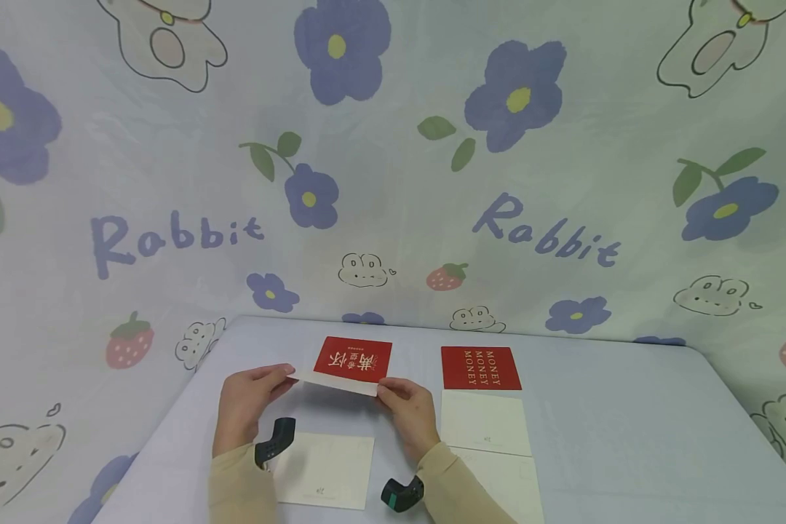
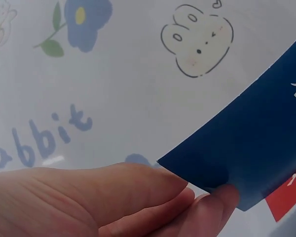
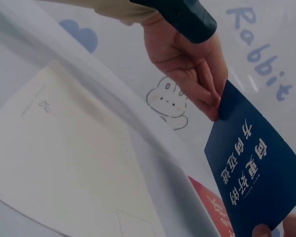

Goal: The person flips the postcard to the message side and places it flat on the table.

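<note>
A blue postcard (image 3: 259, 163) with white characters is held up over the table, a hand at each end. My left hand (image 1: 245, 404) pinches its left end between thumb and fingers, plain in the left wrist view. At the other end my right hand (image 1: 411, 415) pinches a corner; its fingertips (image 3: 262, 230) show low in the right wrist view. From the head view, only a narrow pale strip of the card faces up. Just behind it lies a red card (image 1: 352, 358) with white characters. Below the hands a cream card (image 1: 324, 469) lies flat, partly covered by the left wrist.
On the right lie a red card (image 1: 480, 367) printed MONEY and two cream cards (image 1: 486, 421) in a column, the nearest partly behind my right sleeve (image 1: 461, 484). All rest on a white-covered table (image 1: 629, 437). A patterned cloth (image 1: 399, 160) hangs behind it.
</note>
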`<state>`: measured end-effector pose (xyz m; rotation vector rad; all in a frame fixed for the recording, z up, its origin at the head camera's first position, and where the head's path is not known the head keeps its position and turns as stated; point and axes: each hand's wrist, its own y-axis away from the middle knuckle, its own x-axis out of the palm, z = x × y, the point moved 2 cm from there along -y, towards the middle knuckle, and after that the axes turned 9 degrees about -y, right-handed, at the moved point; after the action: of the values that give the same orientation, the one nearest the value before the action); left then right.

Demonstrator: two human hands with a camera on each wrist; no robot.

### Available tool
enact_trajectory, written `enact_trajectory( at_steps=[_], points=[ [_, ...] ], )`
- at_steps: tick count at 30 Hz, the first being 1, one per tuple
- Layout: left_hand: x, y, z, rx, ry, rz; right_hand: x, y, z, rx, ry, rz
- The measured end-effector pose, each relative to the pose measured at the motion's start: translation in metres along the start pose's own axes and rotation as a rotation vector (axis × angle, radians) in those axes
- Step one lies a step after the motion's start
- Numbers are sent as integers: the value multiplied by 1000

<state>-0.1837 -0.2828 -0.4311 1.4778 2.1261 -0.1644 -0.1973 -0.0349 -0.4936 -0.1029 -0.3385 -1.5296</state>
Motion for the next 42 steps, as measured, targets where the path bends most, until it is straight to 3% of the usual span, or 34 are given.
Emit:
enact_trajectory(
  at_steps=[18, 42],
  points=[
    [-5, -2, 1, -3, 9, 26, 2, 0, -2, -32, 16, -24],
    [-5, 0, 3, 21, -79, -19, 2, 1, -4, -66, 69, 26]
  ],
)
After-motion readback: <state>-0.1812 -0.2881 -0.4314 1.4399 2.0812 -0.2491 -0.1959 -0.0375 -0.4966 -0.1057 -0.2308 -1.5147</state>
